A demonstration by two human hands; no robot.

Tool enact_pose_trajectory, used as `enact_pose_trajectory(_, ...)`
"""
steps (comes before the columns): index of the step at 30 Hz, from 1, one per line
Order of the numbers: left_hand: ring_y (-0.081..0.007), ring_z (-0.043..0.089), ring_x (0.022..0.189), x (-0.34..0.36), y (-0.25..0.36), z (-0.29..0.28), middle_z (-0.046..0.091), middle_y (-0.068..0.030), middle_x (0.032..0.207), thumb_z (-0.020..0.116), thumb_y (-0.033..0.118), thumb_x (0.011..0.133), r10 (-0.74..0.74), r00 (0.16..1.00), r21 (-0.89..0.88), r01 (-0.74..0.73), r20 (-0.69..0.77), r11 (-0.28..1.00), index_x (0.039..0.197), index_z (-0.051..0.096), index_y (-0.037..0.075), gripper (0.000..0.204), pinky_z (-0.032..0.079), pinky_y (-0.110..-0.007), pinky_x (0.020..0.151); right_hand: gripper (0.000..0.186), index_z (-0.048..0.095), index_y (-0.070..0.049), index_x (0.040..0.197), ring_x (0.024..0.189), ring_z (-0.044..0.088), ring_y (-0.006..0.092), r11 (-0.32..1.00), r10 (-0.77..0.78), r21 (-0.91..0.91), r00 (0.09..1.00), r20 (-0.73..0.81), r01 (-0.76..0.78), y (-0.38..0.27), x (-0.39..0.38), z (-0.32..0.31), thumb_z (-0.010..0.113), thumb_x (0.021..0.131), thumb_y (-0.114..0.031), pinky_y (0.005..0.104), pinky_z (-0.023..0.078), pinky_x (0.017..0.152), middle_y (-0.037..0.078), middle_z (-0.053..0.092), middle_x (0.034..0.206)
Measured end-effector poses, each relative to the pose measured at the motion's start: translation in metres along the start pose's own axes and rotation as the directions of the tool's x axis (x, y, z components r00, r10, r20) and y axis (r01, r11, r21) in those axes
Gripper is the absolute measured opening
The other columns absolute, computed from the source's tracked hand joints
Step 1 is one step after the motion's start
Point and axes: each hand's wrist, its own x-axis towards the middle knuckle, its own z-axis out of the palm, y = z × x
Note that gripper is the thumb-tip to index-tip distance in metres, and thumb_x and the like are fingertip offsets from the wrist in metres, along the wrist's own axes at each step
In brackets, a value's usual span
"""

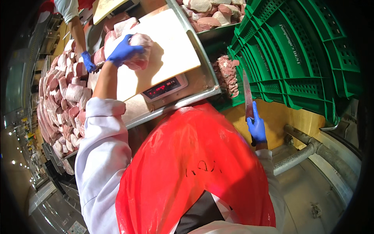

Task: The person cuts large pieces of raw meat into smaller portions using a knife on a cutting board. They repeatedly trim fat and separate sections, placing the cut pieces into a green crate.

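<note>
My left hand point(126, 52), in a blue glove, is closed on a chunk of raw meat point(141, 48) over the white cutting board point(173, 43). The board rests on a digital scale point(165, 89) whose red display is lit. Off to the right, my right hand point(257, 126), also gloved in blue, grips a long knife point(247, 91) by its dark handle. The blade points up and away from me, in front of the green crates. More meat pieces point(125, 26) lie along the board's far left edge.
A large heap of meat chunks point(64, 97) fills the left side. Another person's gloved hand point(88, 61) reaches to that heap. Stacked green crates point(288, 50) stand at the right, beside small meat trimmings point(226, 76). A further tray of meat point(212, 15) sits at the back. Pipes point(300, 156) run low right.
</note>
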Motion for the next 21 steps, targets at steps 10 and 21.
enact_pose_trajectory(10,-0.0293,0.066,0.104,-0.004,0.103,0.035,0.066,-0.0143,0.118,0.06,0.03,0.092,0.179,0.983,-0.959,-0.022,0.03,0.283,0.13,0.057,0.003,0.047,0.055,-0.041,0.091,0.08,0.018,-0.022,0.16,0.05,0.053,0.0149,0.989,0.122,0.086,0.992,-0.043,-0.118,0.017,-0.002,0.004,0.052,0.091,-0.002,0.0319,0.049,0.052,0.008,0.061,0.067)
enact_pose_trajectory(21,-0.0272,0.058,0.104,0.181,0.147,0.029,0.062,-0.0159,0.112,0.062,0.065,0.085,-0.455,0.88,-0.689,0.244,-0.139,0.683,0.138,0.048,0.003,0.084,0.038,-0.05,0.107,0.08,0.017,-0.022,0.16,0.051,0.055,0.0146,0.982,0.103,0.168,0.988,-0.116,-0.083,0.007,0.015,0.01,0.053,0.092,-0.002,0.0318,0.049,0.05,0.008,0.061,0.068)
